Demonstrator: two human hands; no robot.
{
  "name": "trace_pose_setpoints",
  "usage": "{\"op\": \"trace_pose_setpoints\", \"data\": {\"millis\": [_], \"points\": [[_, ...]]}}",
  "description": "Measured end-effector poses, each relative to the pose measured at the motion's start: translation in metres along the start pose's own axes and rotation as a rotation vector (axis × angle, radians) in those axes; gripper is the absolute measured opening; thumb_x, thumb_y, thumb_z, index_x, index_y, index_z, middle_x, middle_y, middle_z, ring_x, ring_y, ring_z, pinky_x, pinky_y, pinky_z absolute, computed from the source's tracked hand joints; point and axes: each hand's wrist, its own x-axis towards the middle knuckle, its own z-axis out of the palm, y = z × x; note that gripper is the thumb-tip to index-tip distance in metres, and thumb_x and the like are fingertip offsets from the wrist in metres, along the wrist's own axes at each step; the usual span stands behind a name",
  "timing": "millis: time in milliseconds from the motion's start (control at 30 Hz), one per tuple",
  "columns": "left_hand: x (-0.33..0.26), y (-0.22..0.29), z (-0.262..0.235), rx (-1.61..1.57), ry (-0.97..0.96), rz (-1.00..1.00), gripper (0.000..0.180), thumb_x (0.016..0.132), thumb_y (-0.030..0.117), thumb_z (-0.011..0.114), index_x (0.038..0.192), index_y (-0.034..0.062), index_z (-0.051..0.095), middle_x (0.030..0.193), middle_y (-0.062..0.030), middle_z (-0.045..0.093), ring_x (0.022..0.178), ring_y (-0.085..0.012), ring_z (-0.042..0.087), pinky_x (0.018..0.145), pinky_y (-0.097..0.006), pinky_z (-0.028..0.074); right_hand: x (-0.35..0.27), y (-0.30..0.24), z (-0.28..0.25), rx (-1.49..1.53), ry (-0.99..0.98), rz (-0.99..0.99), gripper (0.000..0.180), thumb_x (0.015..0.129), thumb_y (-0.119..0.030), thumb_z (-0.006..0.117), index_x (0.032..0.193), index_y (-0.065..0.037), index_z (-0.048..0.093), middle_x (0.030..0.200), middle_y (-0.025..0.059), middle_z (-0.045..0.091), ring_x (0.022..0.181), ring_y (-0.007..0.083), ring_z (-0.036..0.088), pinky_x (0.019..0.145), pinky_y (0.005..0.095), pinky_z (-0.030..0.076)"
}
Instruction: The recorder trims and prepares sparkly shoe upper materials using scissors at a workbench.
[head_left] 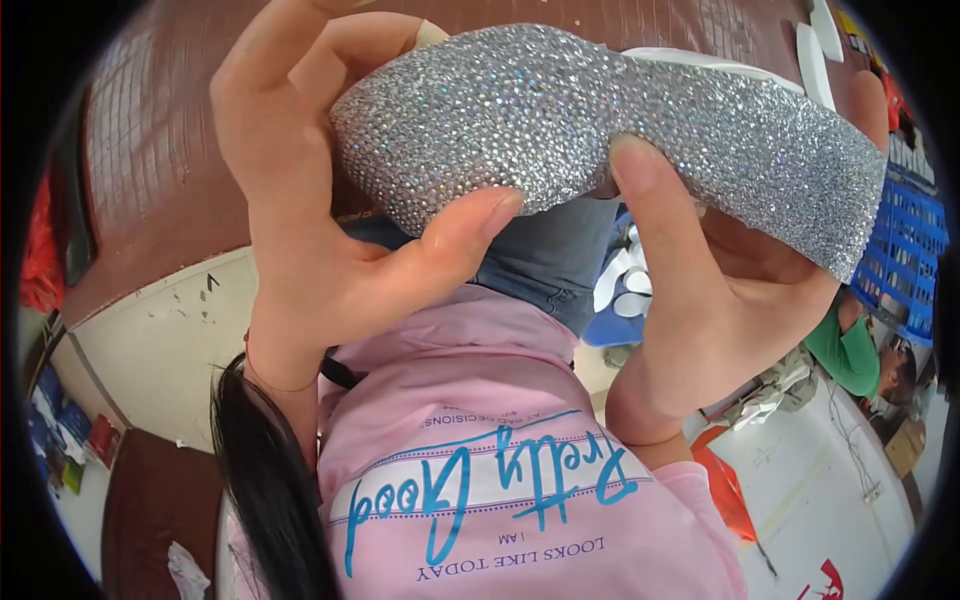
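Note:
Close in front of me, both hands hold up a silver rhinestone-covered piece (480, 120). It bulges and rounds off at the left, narrows in the middle, and runs out to a flat, band-like right end; the outline resembles a shoe. My left hand (320, 230) grips the rounded end, its thumb along the lower edge and fingers curled behind. At the narrow middle, my right hand (710, 290) presses its thumb on the stones, while its fingers support the band from behind, mostly hidden. A white edge (700, 62) shows behind the piece along its top right.
A brown tabletop (170, 170) lies beyond my hands. Blue baskets (905, 250) stand at right, near a person in a green sleeve (843, 348). White pieces (630, 280) lie in a blue container below. A red bag (40, 250) hangs at far left.

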Motion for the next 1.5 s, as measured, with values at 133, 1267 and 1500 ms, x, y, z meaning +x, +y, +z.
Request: {"op": "trace_pose_setpoints", "data": {"millis": [133,1267,1500], "points": [[0.0,0.003,-0.003,0.073,-0.025,0.013,0.078,0.061,0.023,0.075,0.126,-0.0005,0.041,0.124,-0.012,0.045,0.097,-0.0221,0.057,0.081,-0.028,0.048,-0.002,0.0,0.0,-0.046,0.004,0.012,0.086,0.062,0.016,0.069,0.137,-0.007,0.033,0.101,0.012,0.062,0.084,0.0205,0.062,0.079,0.0305,0.05],[0.001,0.037,-0.007,0.306,0.003,0.204,0.058,0.069,-0.003,0.071,0.12,0.0019,0.044,0.095,-0.0165,0.065,0.085,-0.023,0.058,0.076,-0.033,0.049,-0.001,-0.01,-0.011,-0.011,0.092,-0.03,0.095,0.062,0.014,0.072,0.141,-0.009,0.025,0.112,0.0127,0.055,0.093,0.0231,0.058,0.085,0.0336,0.048],[0.001,0.036,-0.003,0.277,-0.019,0.279,0.06,0.068,-0.004,0.07,0.121,0.0025,0.044,0.099,-0.0176,0.064,0.086,-0.0243,0.058,0.076,-0.033,0.05,-0.003,-0.033,-0.01,0.035,0.109,0.05,0.098,0.063,0.016,0.069,0.143,-0.009,0.019,0.11,0.0124,0.055,0.093,0.0224,0.058,0.085,0.0343,0.048]]}}
